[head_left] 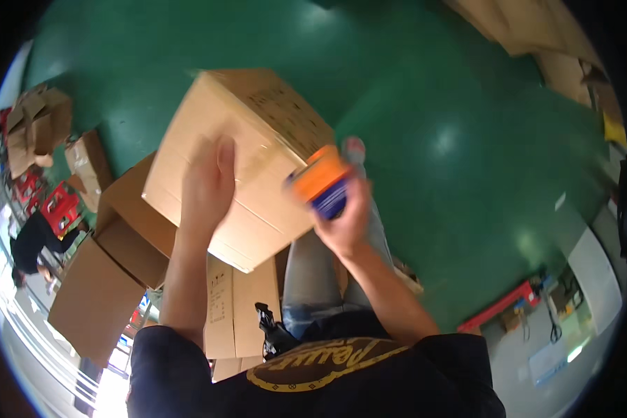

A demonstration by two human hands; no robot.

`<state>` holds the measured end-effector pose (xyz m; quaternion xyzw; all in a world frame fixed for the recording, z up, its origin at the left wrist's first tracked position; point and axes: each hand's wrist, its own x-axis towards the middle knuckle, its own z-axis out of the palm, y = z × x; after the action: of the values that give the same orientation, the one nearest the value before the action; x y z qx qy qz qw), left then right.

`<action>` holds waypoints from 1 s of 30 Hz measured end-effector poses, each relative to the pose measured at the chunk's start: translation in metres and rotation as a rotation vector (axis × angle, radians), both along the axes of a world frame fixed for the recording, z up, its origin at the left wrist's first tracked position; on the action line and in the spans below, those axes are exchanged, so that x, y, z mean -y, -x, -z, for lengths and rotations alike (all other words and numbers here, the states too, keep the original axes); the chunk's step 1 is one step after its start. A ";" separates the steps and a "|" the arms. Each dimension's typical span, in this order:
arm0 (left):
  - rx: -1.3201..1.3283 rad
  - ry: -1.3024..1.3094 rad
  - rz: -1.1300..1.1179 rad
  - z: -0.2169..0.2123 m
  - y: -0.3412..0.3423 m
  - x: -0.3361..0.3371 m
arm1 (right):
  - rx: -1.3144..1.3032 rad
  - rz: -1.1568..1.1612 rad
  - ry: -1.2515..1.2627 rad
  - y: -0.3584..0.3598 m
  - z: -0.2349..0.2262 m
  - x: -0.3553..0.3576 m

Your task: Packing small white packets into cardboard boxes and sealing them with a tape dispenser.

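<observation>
A closed cardboard box (247,202) stands tilted in front of me, with dark printing on its far right side and a shiny strip of clear tape along its upper edge. My left hand (212,174) is over the box's near face, blurred, its thumb apart from the fingers and nothing visible in it. In my right hand (348,219) is a tape dispenser (322,181), orange above and dark blue below, also blurred by motion. It is at the box's right corner; whether it touches the cardboard I cannot tell.
An open carton (122,258) stands at left, and more cardboard (219,306) lies below the box. Farther left are folded cartons (38,129), red stools (59,209) and another person (35,244). Large cardboard (529,28) stands at far right on the green floor (425,104).
</observation>
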<state>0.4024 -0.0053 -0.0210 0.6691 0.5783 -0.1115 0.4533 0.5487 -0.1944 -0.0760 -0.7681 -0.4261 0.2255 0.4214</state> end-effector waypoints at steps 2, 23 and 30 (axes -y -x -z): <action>0.299 -0.741 0.115 0.039 -0.002 -0.059 | 0.050 -0.381 0.070 0.030 0.035 -0.004; -0.468 0.070 0.326 0.131 -0.036 -0.218 | 0.254 -0.403 -0.058 0.045 0.048 -0.013; -0.902 0.034 0.887 0.153 -0.033 -0.173 | 0.258 -0.458 -0.046 0.058 0.040 -0.014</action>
<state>0.4358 0.1681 -0.1740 0.7252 0.3785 -0.5687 0.0863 0.4907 -0.1802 -0.1158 -0.6643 -0.6441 0.2052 0.3190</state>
